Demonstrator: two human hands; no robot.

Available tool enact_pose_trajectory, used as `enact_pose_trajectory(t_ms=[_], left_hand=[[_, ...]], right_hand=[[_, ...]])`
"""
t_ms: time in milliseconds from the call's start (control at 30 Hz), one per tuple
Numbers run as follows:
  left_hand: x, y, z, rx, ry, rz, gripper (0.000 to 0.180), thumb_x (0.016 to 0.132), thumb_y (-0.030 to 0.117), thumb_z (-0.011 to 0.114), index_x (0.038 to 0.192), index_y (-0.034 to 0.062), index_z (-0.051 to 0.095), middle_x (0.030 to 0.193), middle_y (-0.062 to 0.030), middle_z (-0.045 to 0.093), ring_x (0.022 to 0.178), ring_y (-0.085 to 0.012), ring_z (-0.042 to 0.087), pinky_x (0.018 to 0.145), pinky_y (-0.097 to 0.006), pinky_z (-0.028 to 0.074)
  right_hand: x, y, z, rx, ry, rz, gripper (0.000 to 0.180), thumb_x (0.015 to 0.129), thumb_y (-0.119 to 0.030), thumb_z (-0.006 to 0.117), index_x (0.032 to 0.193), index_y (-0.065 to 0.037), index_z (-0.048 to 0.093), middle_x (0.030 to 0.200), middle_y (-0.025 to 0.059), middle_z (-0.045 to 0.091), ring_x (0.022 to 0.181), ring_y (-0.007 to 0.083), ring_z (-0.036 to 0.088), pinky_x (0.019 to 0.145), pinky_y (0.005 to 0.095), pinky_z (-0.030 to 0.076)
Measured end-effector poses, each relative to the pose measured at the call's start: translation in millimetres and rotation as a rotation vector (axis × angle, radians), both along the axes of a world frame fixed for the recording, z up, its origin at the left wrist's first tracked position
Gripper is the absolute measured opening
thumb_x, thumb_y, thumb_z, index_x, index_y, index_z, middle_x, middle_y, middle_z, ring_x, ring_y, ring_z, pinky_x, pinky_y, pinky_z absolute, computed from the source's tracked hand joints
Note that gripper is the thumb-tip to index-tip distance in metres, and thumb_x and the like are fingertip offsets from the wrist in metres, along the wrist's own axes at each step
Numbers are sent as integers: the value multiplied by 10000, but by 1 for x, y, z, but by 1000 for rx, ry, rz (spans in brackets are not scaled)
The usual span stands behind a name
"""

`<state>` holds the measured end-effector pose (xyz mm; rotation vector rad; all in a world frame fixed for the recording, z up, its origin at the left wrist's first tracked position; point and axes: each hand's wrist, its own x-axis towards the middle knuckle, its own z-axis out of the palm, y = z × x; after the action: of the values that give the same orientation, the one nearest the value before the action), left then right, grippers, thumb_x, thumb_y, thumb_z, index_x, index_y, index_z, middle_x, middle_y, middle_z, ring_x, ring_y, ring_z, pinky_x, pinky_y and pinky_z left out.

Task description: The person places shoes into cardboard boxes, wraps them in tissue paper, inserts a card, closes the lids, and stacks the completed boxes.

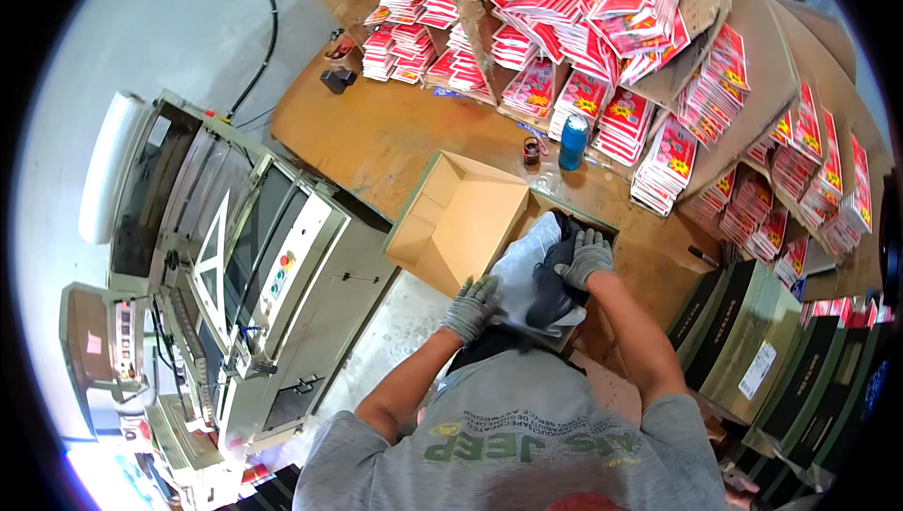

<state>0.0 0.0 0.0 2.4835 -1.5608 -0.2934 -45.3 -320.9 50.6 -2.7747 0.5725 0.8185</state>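
- The right hand [585, 260] lies flat, fingers slightly apart, over a dark item [550, 295] in an open box [544, 202] at the tabletop's near edge, seemingly steadying it.
- The left hand [470, 309], fingers extended, rests by the tan lid's [466, 220] near corner, probably bracing it; contact with the pale wrapping [515, 265] is unclear.
- A blue can [572, 142] and dark jar [531, 152] stand just beyond the box.
- Card stacks [578, 97] crowd the tabletop's far edge; green boxes [743, 342] limit room rightward.
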Motion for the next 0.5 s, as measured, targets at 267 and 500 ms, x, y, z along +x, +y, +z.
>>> enact_pose_trajectory(t_ms=[267,500], left_hand=[[48,-21,36,-71,88,-101,582,858,372,672,1335,59,562,1474,-192,466,1386,-361,421,1156,-541,294],[197,-45,50,-433,-96,-202,473,883,337,670,1271,70,625,1323,-140,618,1210,-311,586,1036,-448,444]], right_hand=[[-20,26,-34,-113,-439,-167,824,914,-529,544,1490,36,374,1586,264,280,1473,427,241,1216,516,147],[-45,77,-46,-340,-661,-379,680,916,-429,544,1399,49,505,1557,297,311,1466,480,210,1194,582,147]])
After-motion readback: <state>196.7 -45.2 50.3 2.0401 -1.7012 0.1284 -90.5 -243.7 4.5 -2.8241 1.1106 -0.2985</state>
